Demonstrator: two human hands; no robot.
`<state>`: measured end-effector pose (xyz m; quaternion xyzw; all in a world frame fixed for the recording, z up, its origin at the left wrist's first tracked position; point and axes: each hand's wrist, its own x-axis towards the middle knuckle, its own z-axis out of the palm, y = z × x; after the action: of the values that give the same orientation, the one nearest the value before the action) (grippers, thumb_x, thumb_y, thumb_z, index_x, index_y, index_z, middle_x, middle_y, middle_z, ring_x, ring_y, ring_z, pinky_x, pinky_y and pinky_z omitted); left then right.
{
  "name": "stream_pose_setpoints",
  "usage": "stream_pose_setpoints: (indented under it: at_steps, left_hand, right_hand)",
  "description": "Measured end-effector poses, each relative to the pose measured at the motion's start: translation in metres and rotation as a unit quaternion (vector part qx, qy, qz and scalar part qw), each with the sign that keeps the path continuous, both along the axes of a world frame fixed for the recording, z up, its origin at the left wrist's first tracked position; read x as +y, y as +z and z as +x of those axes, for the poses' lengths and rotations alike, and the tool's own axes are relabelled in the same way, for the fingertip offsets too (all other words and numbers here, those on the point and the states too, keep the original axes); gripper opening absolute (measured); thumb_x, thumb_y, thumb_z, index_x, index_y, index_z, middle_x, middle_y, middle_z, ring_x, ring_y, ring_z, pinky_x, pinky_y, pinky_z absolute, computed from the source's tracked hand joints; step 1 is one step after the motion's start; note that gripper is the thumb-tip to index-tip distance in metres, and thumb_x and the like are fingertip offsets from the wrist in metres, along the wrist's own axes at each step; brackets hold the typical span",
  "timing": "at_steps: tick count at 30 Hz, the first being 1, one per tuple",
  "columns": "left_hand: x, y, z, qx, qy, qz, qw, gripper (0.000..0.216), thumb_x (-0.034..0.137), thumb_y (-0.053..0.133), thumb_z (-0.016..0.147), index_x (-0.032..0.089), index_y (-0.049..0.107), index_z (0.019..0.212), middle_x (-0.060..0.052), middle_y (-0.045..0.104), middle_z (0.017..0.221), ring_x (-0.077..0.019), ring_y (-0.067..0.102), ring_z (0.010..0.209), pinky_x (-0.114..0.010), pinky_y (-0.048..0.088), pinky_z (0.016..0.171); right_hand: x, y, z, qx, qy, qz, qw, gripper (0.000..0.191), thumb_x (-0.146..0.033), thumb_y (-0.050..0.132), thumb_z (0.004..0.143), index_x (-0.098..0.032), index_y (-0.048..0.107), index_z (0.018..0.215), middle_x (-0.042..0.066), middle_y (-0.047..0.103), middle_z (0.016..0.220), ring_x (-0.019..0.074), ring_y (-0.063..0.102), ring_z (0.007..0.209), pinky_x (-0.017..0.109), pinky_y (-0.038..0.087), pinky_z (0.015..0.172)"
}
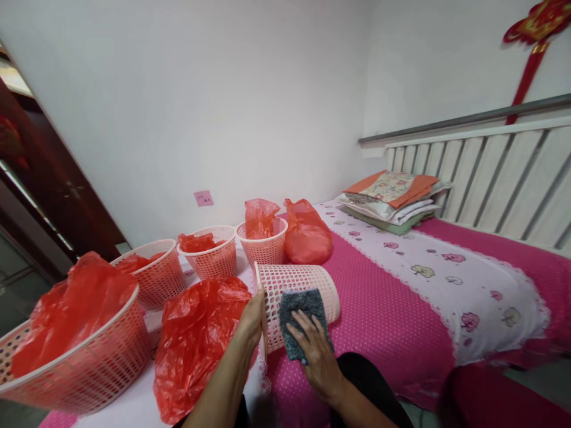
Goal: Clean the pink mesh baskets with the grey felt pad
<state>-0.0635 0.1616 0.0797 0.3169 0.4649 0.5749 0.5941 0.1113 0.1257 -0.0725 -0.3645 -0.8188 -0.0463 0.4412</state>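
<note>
Pink lattice basket (295,277) lies crosswise, left hand (254,310) grasping its rim; outspread right hand (314,352) presses a grey cloth (304,301), apparently folded, against it.

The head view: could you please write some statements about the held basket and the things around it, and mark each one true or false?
1. The left hand holds the held basket at its rim. True.
2. The right hand touches nothing. False: it lies on a dark grey cloth, which is against the side of the held basket.
3. The held basket stands upright. False: it is on its side, with its rim toward the left.
4. Red plastic is inside four other baskets. True.
5. A pink note is on the wall. True.
6. The folded bedding lies on the floor. False: it is stacked on the bed.
</note>
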Motion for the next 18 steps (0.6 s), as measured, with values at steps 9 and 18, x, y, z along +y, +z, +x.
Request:
stream_pose_setpoints:
  at_steps: [9,18]
  left_hand:
    - [0.002,0.004,0.006,0.005,0.012,-0.024,1.000,0.037,0.030,0.050,0.109,0.009,0.079,0.103,-0.020,0.087,0.098,-0.0298,0.083,0.102,-0.043,0.064,0.099]
    - [0.004,-0.002,0.011,0.006,-0.018,-0.007,1.000,0.048,0.043,0.045,0.111,0.009,0.078,0.120,-0.021,0.087,0.106,-0.0307,0.083,0.106,-0.046,0.064,0.100]
  right_hand:
    - [0.041,-0.036,0.080,0.374,-0.112,-0.181,0.903,0.052,-0.043,0.063,0.087,-0.020,0.077,0.131,0.017,0.071,0.146,0.0378,0.064,0.137,0.058,0.050,0.118]
    - [0.069,-0.025,0.142,0.549,-0.292,-0.217,0.752,0.067,-0.077,0.049,0.085,-0.016,0.074,0.094,0.012,0.076,0.074,0.0329,0.074,0.073,0.043,0.059,0.065]
